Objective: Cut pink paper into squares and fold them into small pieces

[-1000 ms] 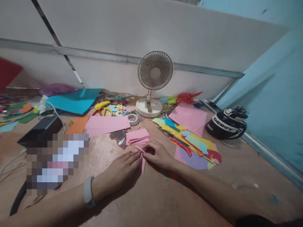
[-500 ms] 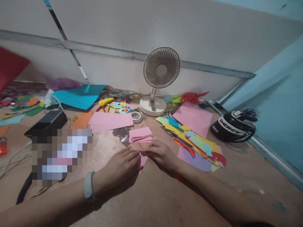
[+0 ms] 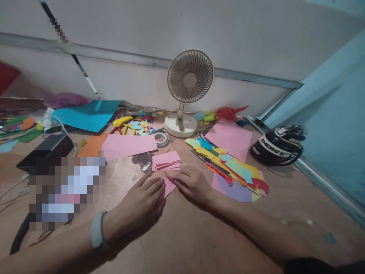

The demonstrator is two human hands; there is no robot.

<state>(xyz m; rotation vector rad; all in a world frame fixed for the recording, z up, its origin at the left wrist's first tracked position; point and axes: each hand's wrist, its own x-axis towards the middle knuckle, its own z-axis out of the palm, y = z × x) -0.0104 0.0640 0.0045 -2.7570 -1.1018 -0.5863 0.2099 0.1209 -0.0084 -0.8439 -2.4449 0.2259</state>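
Small piece of pink paper (image 3: 170,186) on the brown tabletop (image 3: 182,243)

From my remote seat I see a dark rectangular box (image 3: 53,146) at far left, then an orange paper sheet (image 3: 92,145) and a broad pink paper rectangle (image 3: 129,144). The bare left hand (image 3: 146,192), a grey band (image 3: 98,231) at its wrist, lies over the small piece's left side, fingers curled; I cannot tell whether they grip it. Beyond the piece is a stack of pink paper strips (image 3: 167,160). The bare right hand (image 3: 194,186) has its fingertips at the piece's right side; whether they pinch it, I cannot tell. Farther right are a pile of multicoloured paper strips (image 3: 236,169) and a black rounded bottle lettered ENERGY (image 3: 273,147)
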